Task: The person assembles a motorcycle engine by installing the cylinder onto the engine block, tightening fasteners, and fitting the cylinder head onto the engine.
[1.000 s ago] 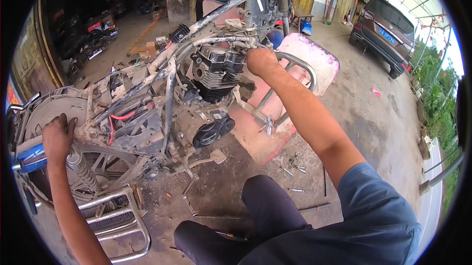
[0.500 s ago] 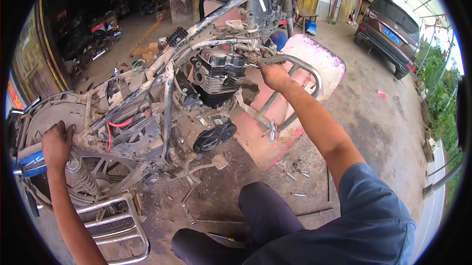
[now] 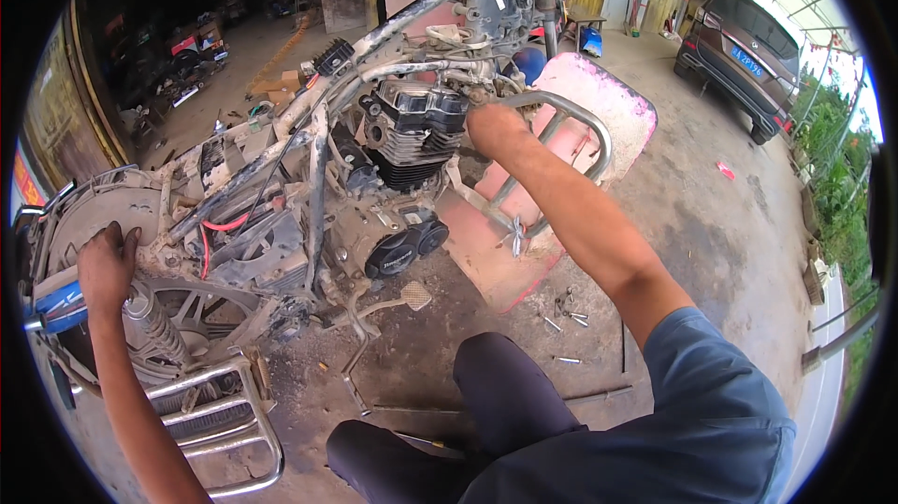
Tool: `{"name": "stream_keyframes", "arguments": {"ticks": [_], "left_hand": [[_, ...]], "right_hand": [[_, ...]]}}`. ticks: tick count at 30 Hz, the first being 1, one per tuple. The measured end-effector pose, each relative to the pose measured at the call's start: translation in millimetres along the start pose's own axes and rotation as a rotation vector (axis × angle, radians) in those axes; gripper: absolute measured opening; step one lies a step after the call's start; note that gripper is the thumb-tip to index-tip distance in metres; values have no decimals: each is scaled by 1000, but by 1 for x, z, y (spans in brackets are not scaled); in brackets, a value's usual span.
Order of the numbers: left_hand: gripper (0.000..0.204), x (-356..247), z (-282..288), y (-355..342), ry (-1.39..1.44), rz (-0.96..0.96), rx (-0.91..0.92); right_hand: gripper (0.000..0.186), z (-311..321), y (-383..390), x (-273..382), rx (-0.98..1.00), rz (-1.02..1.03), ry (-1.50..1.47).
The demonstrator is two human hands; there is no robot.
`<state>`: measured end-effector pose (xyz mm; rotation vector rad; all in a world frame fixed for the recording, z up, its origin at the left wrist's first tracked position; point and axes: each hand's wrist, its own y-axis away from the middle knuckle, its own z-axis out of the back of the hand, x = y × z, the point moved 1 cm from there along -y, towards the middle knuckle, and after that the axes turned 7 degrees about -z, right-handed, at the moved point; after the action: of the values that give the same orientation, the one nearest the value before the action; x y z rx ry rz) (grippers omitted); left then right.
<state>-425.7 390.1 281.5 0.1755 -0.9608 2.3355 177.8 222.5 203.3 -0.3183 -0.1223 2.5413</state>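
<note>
A stripped, dirty motorcycle stands across the view, its bare frame (image 3: 319, 158) exposed. My right hand (image 3: 496, 132) is closed in front of the finned engine cylinder (image 3: 412, 135), beside the bent metal crash bar (image 3: 603, 135). Whatever its fingers grip is hidden behind the hand. At the back of the motorcycle, my left hand (image 3: 106, 270) is closed over the rear frame rail, above the shock absorber (image 3: 154, 326) and next to a blue part (image 3: 62, 309). A black oval engine cover (image 3: 405, 250) sits below the cylinder.
A pink-and-white panel (image 3: 505, 275) lies under the crash bar. Several bolts (image 3: 566, 317) and a long rod (image 3: 412, 409) are on the ground near my knees. A chrome rack (image 3: 220, 443) lies at lower left. A parked brown car (image 3: 744, 55) stands at far right.
My right hand has moved slightly left and up, closer to the cylinder, with its back turned more into view. My left hand stays on the rear frame rail.
</note>
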Motion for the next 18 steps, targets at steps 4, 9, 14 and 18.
{"name": "stream_keyframes", "arguments": {"ticks": [4,9,14,18], "left_hand": [[36,-3,-6,0,19,16,-16],[36,-3,-2,-2,26,-25,-21],[36,0,-3,1,34,-4,-28],[36,-3,-3,-2,39,14,1]], "right_hand": [[22,0,-18,24,-81,-198,6],[27,0,0,-25,-138,-127,-113],[33,-54,-7,-49,-192,-50,-182],[35,-76,-26,-58,-231,-44,-257]]}}
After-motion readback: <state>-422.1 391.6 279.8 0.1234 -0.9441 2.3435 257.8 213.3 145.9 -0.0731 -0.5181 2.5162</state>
